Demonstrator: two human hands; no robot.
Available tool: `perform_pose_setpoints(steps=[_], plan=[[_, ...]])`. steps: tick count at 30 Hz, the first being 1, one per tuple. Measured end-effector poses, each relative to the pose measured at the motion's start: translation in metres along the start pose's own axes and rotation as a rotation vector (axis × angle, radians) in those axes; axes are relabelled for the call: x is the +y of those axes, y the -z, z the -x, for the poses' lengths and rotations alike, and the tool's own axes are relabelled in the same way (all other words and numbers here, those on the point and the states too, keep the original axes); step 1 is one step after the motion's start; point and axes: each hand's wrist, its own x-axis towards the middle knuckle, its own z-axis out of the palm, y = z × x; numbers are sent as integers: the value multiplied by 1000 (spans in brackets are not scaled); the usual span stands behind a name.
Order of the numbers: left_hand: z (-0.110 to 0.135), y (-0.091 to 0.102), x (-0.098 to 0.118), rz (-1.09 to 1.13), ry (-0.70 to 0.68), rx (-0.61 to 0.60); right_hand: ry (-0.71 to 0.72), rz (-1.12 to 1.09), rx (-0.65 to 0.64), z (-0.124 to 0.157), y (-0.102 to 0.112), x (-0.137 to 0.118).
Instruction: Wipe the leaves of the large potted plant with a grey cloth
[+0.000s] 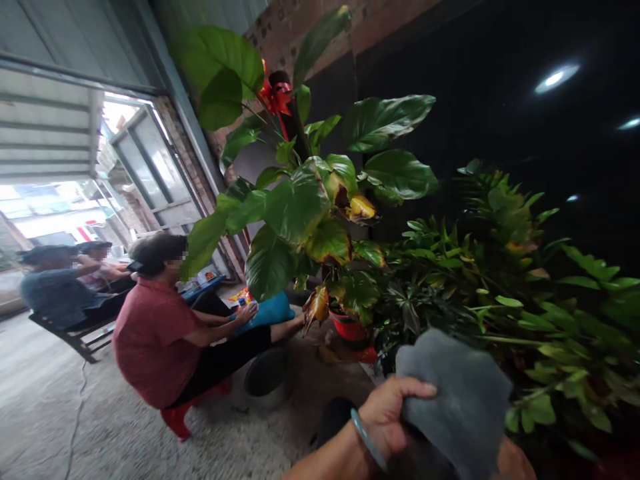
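Observation:
My left hand (387, 417), with a pale bangle on the wrist, is closed on a grey cloth (460, 393), the thumb pressed over its top edge. The cloth is held up in front of bushy green plants (500, 300) at the lower right. A patch of my right hand (515, 461) shows under the cloth's lower corner, its fingers hidden. A tall large-leaved plant (300, 207) in a red pot (349, 327) stands just beyond the cloth.
A red ribbon (277, 97) is tied high on the tall plant's stake. A person in a red shirt (155, 340) sits on a red stool (177, 419) to the left, beside a grey basin (265, 380). Other people sit behind. Brick wall (300, 33) at back, concrete floor (60, 413).

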Motion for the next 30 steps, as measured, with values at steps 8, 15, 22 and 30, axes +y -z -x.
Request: perform_pose_setpoints(steps=[8, 15, 22, 30], plan=[[-19, 6, 6, 96, -49, 110, -24, -229, 43, -13, 19, -31], [1, 48, -32, -37, 153, 257, -106, -202, -3, -4, 9, -9], [5, 20, 30, 113, -171, -40, -45, -171, -11, -12, 16, -28], [-14, 67, -37, 44, 121, 296, -51, -140, 18, -8, 14, -22]])
